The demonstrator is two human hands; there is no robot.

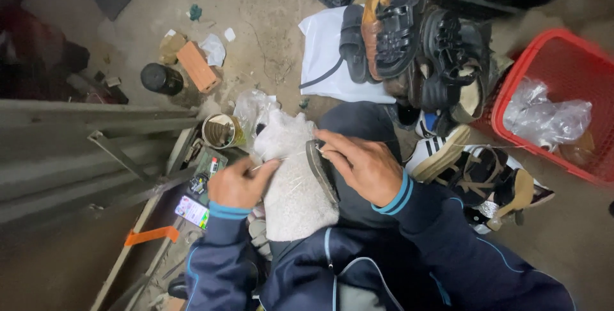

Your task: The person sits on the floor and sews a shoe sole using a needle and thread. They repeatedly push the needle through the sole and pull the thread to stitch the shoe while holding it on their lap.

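Observation:
My left hand (240, 182) pinches a thin needle or awl (265, 164) with pale thread over a white woven cloth (291, 183) draped across my lap. My right hand (359, 162) grips a dark sandal (321, 169), held on edge against the cloth, its sole turned toward the left hand. The thread runs from the left fingers toward the sandal's edge. Both arms wear dark blue sleeves with light blue cuffs.
A heap of black sandals and shoes (416, 42) lies ahead on a white sheet (326, 55). A red basket (563, 93) with clear plastic stands at right. An open tin can (220, 130), a black can (161, 79), a brick (198, 66) and a wooden tool tray (160, 208) are at left.

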